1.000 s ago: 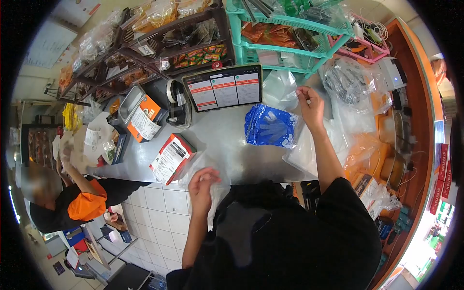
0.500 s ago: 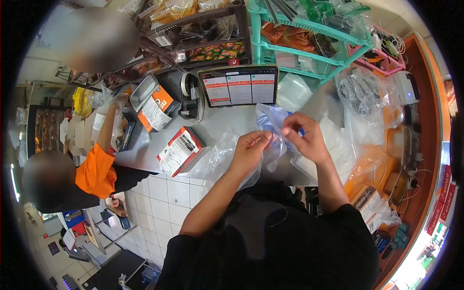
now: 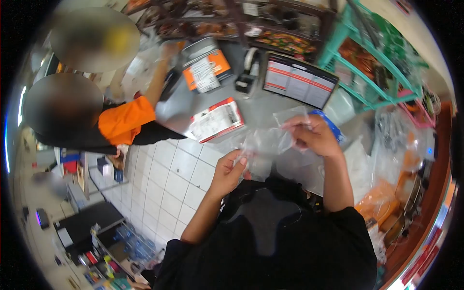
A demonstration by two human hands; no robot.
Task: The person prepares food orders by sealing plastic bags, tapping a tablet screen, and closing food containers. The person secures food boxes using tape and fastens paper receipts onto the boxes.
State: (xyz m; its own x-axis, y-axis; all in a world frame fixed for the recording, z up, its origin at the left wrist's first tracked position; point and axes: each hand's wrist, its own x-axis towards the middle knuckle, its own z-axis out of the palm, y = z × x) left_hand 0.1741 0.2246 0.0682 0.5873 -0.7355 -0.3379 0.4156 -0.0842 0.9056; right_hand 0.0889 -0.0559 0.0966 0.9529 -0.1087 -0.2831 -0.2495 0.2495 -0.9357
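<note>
Head view: left grip (image 3: 228, 173) and right grip (image 3: 315, 135) pinch clear plastic (image 3: 265, 141); red-white box (image 3: 216, 121) and tablet (image 3: 299, 81) lie beyond.

The black short-sleeved shirt (image 3: 324, 246) seemingly bears a greyish patch (image 3: 263, 220).

On the worktop (image 3: 263, 105) before you, the tape dispenser (image 3: 247, 72) sits between the tablet (image 3: 300, 80), right, and a carton (image 3: 207, 67), left; a box (image 3: 217, 120) lies nearer you. Behind the tablet stands a rack (image 3: 327, 24), with a basket tower (image 3: 386, 63) to its right.
</note>
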